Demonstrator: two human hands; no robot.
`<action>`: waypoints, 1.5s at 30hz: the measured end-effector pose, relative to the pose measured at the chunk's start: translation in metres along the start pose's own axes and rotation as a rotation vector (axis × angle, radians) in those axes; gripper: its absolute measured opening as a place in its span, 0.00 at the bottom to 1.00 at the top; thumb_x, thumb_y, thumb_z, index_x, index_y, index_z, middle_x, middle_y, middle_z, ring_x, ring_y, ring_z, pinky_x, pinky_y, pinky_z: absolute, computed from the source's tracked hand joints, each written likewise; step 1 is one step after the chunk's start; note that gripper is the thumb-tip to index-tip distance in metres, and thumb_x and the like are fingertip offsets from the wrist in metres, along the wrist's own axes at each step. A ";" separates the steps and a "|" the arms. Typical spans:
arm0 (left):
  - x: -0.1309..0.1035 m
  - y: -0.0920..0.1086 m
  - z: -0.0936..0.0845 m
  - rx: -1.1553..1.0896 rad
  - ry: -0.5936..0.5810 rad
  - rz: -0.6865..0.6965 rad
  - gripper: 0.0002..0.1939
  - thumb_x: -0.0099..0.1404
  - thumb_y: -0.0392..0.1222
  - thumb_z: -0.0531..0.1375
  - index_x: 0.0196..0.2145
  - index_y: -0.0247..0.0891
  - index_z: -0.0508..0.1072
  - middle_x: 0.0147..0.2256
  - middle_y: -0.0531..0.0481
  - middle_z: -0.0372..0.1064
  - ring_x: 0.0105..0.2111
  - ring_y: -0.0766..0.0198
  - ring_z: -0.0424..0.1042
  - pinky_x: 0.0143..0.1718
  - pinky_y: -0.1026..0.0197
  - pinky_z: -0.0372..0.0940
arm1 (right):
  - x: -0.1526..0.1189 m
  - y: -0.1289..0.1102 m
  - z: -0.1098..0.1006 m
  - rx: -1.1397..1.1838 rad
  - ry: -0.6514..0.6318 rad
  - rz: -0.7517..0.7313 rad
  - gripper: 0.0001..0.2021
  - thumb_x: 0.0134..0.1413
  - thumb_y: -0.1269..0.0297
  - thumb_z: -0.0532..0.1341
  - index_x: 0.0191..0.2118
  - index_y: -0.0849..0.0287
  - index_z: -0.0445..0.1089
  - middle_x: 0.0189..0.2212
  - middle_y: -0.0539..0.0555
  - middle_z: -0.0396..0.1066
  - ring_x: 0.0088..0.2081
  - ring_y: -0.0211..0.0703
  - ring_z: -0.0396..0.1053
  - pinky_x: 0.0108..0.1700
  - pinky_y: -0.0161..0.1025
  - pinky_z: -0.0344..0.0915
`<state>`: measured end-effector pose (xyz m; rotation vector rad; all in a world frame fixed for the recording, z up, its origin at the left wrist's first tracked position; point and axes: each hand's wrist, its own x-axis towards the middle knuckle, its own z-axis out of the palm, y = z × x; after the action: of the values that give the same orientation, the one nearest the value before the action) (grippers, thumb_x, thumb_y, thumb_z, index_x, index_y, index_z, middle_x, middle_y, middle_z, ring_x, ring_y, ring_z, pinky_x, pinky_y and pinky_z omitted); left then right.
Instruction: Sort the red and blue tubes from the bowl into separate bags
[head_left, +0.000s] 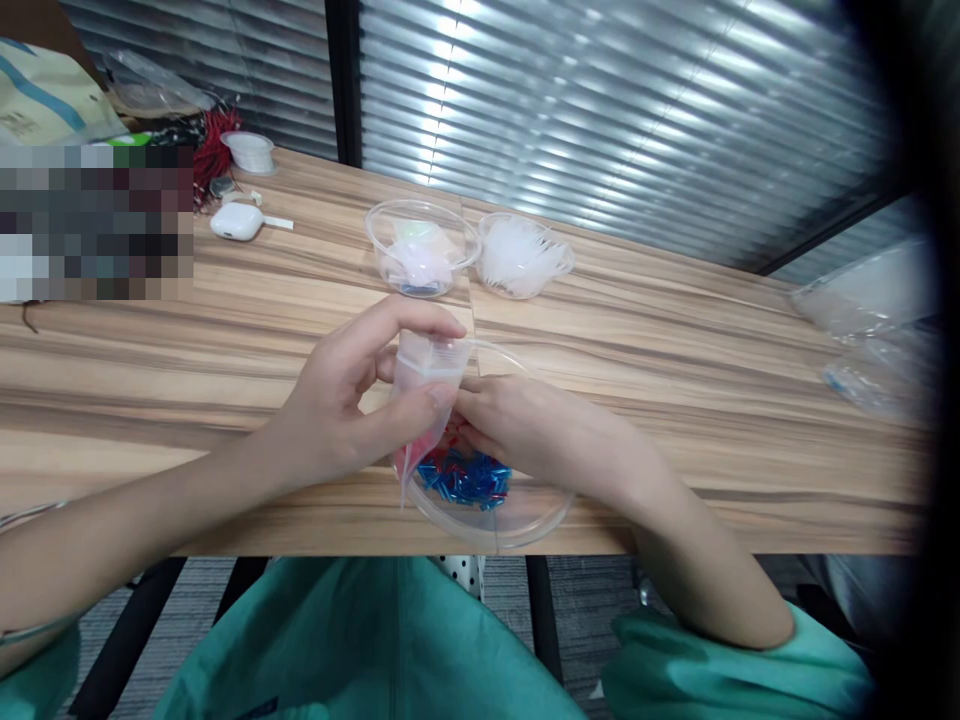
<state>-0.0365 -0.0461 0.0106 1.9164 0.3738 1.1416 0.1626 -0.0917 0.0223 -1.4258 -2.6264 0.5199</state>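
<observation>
My left hand grips a small clear zip bag between thumb and fingers, with red pieces showing in its lower part. The bag is held over the left side of a round clear plastic dish at the table's front edge. Inside the dish lies a pile of short shiny blue tube-like pieces, with some red ones among them. My right hand reaches into the dish from the right, its fingers bent down at the red pieces. Its fingertips are partly hidden, so what they hold, if anything, does not show.
Behind the dish stand a clear bowl with small bags and another container of white strips. Further left are a white earbud case, stacked clear cups and red cords. Clear plastic bags lie at the right.
</observation>
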 end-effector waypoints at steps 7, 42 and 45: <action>0.002 -0.002 -0.001 0.031 0.014 0.056 0.12 0.66 0.41 0.60 0.47 0.40 0.71 0.43 0.46 0.71 0.38 0.60 0.73 0.31 0.64 0.71 | 0.001 -0.004 -0.005 -0.017 0.022 -0.009 0.06 0.57 0.75 0.57 0.35 0.62 0.72 0.32 0.56 0.75 0.34 0.44 0.73 0.37 0.39 0.65; -0.005 -0.014 -0.004 0.192 -0.041 0.059 0.26 0.61 0.41 0.65 0.56 0.44 0.62 0.49 0.48 0.67 0.46 0.61 0.69 0.39 0.62 0.63 | 0.010 -0.002 -0.003 0.633 0.774 -0.305 0.10 0.58 0.75 0.63 0.42 0.53 0.77 0.40 0.51 0.75 0.44 0.38 0.72 0.49 0.38 0.69; -0.006 -0.014 -0.004 0.200 -0.042 0.070 0.27 0.61 0.41 0.65 0.56 0.44 0.61 0.48 0.49 0.67 0.45 0.62 0.69 0.38 0.63 0.63 | 0.010 0.001 -0.004 0.603 0.705 -0.339 0.11 0.60 0.76 0.62 0.44 0.54 0.76 0.40 0.51 0.73 0.44 0.36 0.71 0.48 0.36 0.68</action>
<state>-0.0409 -0.0390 -0.0025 2.1391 0.4144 1.1430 0.1590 -0.0820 0.0246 -0.7597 -1.8591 0.5634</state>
